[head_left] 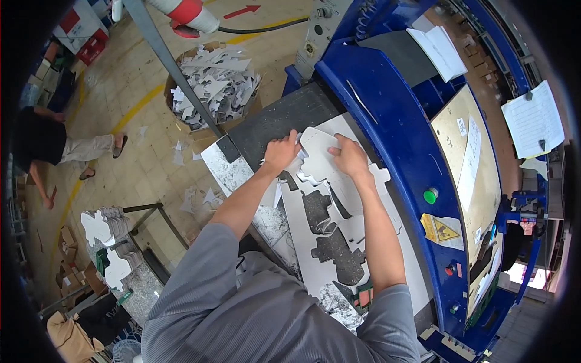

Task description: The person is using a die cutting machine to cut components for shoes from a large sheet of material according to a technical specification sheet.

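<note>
A white die-cut card blank (324,158) is tilted up over the machine bed, with several more cut shapes below it. My right hand (350,158) grips its right edge, thumb on top and the other fingers partly hidden. At its left side my left hand (282,151) is closed, fingers curled around white card at the blank's edge; its fingertips are partly hidden. Nearer to me lies a white waste sheet (296,227) with cut-out openings, and the dark bed shows through them. White card (357,230) also lies under my right forearm.
A blue press (393,121) with a green button (430,195) stands close on the right. Beyond the bed's left edge, a carton (257,100) overflows with card scraps. Stacked blanks (118,269) sit on a side table at left. Another person (45,139) is at far left.
</note>
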Motion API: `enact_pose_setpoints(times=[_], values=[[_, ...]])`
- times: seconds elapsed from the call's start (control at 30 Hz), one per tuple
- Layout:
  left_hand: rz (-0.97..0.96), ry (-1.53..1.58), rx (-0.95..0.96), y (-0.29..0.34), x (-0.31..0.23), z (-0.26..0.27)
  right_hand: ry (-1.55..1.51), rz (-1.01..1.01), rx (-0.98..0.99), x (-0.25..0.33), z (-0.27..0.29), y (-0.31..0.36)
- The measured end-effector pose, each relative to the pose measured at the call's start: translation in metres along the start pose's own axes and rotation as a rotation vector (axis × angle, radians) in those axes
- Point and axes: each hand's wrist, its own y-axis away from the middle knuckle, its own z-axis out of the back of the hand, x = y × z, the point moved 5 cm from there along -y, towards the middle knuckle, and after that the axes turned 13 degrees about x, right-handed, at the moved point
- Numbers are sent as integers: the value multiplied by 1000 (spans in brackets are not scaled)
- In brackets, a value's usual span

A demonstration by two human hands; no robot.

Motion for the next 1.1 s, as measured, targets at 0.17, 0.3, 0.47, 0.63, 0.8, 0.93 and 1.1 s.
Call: enact_pose_setpoints(times=[0.17,0.3,0.47,0.63,0.8,0.93,1.1], values=[[-19,-28,-64,4,-4,2,46,48,23,7,6,-6],[-24,-58,-84,4,-6,-2,20,60,42,-3,6,-5],[-48,-85,-121,7,-10,-4,-46,9,-57,-14,-1,15],[-43,-136,-221,0,-19,-5,-64,-19,-156,-36,27,34],[-66,-91,-268,-5,-16,11,-142,78,-231,-45,38,47],[-31,12,-301,3,-26,41,-253,-40,-383,-85,27,55],[-57,382,-271,59,-70,57,-670,20,-173,-108,25,52]])
